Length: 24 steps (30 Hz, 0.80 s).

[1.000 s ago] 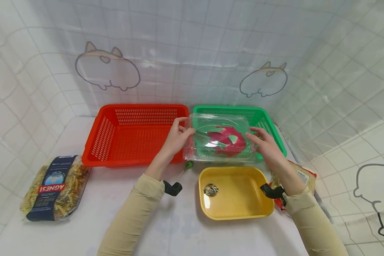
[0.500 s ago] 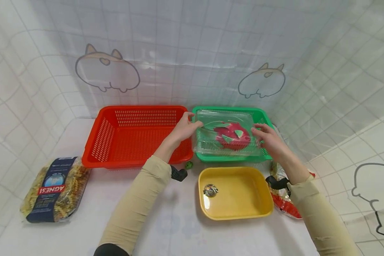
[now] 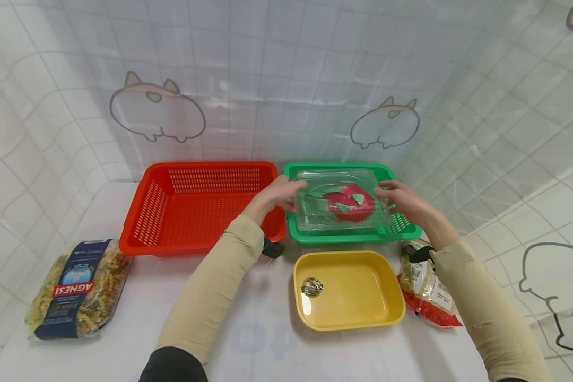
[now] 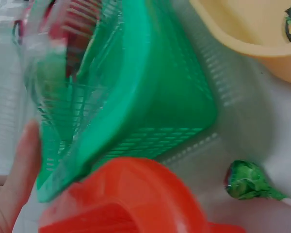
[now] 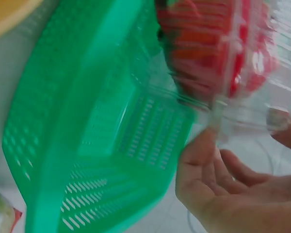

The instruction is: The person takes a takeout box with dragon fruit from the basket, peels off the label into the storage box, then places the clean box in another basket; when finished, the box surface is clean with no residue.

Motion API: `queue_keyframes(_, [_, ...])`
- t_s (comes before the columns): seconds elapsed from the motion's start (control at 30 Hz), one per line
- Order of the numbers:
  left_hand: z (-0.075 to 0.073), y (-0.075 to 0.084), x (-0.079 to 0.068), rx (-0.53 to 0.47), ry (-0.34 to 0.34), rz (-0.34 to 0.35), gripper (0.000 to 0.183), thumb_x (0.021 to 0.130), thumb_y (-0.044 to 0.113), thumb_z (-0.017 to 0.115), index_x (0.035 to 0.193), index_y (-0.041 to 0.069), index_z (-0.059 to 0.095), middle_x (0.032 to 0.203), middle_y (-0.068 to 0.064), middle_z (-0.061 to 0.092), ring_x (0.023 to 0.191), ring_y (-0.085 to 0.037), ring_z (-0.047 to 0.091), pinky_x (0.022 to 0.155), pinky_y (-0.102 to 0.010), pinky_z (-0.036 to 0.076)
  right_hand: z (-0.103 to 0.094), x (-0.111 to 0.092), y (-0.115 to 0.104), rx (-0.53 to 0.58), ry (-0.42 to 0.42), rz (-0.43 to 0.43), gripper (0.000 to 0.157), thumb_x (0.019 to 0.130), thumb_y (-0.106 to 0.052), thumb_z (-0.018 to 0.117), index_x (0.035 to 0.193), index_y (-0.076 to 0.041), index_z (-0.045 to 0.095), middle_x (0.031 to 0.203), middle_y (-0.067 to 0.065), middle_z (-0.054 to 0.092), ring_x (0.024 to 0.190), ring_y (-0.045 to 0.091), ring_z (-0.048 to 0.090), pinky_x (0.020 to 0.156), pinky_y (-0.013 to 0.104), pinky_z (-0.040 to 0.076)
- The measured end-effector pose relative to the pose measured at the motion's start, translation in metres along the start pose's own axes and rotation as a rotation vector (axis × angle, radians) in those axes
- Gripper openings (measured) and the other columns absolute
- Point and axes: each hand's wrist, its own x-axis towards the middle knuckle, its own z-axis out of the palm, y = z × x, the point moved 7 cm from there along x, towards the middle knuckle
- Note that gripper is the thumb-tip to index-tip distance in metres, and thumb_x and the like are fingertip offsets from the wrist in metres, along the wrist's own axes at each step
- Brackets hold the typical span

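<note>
A clear plastic container (image 3: 315,217) with a dragon fruit (image 3: 350,202) inside is over the green basket (image 3: 403,227). My left hand (image 3: 278,192) holds the container's left side; in the left wrist view only one digit (image 4: 25,162) shows well, beside the blurred plastic. At the opposite side my right hand (image 3: 403,199) pinches the container's edge, and the right wrist view shows its curled fingers (image 5: 201,153) against the plastic. The dragon fruit is pink with green scales. How far the container's underside sits inside the basket cannot be told from the head view.
Left of the green basket stands a red basket (image 3: 202,245). A yellow tray (image 3: 358,300) with a round sticker is in front. A wrapped lollipop (image 4: 247,180) lies near the baskets. Pasta bags lie at left (image 3: 78,289) and a red-and-clear food bag (image 3: 430,289) at right.
Both hands have carried the container rightward and away from me, from the gap between the baskets to over the green basket. The red-and-clear bag is less covered by my right arm.
</note>
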Motion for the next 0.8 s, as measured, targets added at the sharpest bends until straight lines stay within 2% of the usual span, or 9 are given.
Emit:
queue_keyframes(0.13, [0.009, 0.004, 0.006, 0.044, -0.033, -0.041, 0.078, 0.101, 0.032, 0.053, 0.158, 0.0, 0.01, 0.158, -0.02, 0.027, 0.109, -0.034, 0.062, 0.089, -0.043, 0.057, -0.004, 0.005, 0.003, -0.044, -0.052, 0.024, 0.067, 0.107, -0.03, 0.044, 0.157, 0.002, 0.013, 0.151, 0.028, 0.033, 0.098, 0.026, 0.05, 0.091, 0.04, 0.048])
queue_keyframes(0.27, [0.019, 0.006, 0.011, 0.158, -0.059, -0.067, 0.073, 0.104, 0.027, 0.048, 0.158, 0.0, 0.007, 0.161, -0.019, 0.023, 0.117, -0.038, 0.06, 0.09, -0.042, 0.057, -0.005, 0.011, 0.01, -0.081, -0.087, 0.053, 0.066, 0.107, -0.027, 0.044, 0.157, 0.004, 0.014, 0.152, 0.03, 0.032, 0.11, 0.037, 0.052, 0.098, 0.048, 0.048])
queue_keyframes(0.37, [0.024, 0.006, 0.015, 0.223, -0.077, -0.081, 0.07, 0.105, 0.025, 0.044, 0.158, 0.001, 0.006, 0.163, -0.017, 0.018, 0.116, -0.039, 0.061, 0.09, -0.042, 0.057, -0.006, 0.016, 0.018, -0.104, -0.108, 0.082, 0.064, 0.107, -0.025, 0.045, 0.157, 0.003, 0.017, 0.154, 0.03, 0.03, 0.119, 0.042, 0.052, 0.1, 0.049, 0.05])
queue_keyframes(0.53, [0.029, 0.007, 0.021, 0.26, -0.094, -0.095, 0.065, 0.106, 0.021, 0.036, 0.159, 0.002, 0.004, 0.166, -0.015, 0.013, 0.117, -0.041, 0.061, 0.092, -0.043, 0.056, -0.007, 0.022, 0.029, -0.123, -0.144, 0.125, 0.06, 0.107, -0.021, 0.044, 0.156, 0.004, 0.019, 0.156, 0.031, 0.027, 0.129, 0.048, 0.048, 0.101, 0.051, 0.049])
queue_keyframes(0.67, [0.034, 0.009, 0.025, 0.373, -0.085, -0.076, 0.058, 0.107, 0.019, 0.033, 0.158, 0.0, 0.012, 0.16, -0.022, 0.027, 0.107, -0.039, 0.065, 0.089, -0.041, 0.057, -0.007, 0.024, 0.032, -0.14, -0.149, 0.144, 0.06, 0.107, -0.019, 0.043, 0.156, 0.006, 0.018, 0.154, 0.033, 0.027, 0.129, 0.05, 0.047, 0.101, 0.053, 0.049])
queue_keyframes(0.8, [0.037, 0.008, 0.028, 0.493, -0.047, -0.078, 0.054, 0.107, 0.019, 0.033, 0.156, -0.001, 0.018, 0.157, -0.022, 0.032, 0.094, -0.037, 0.068, 0.088, -0.04, 0.056, -0.006, 0.027, 0.032, -0.163, -0.158, 0.156, 0.058, 0.107, -0.017, 0.042, 0.155, 0.006, 0.019, 0.15, 0.037, 0.031, 0.127, 0.051, 0.049, 0.098, 0.052, 0.051])
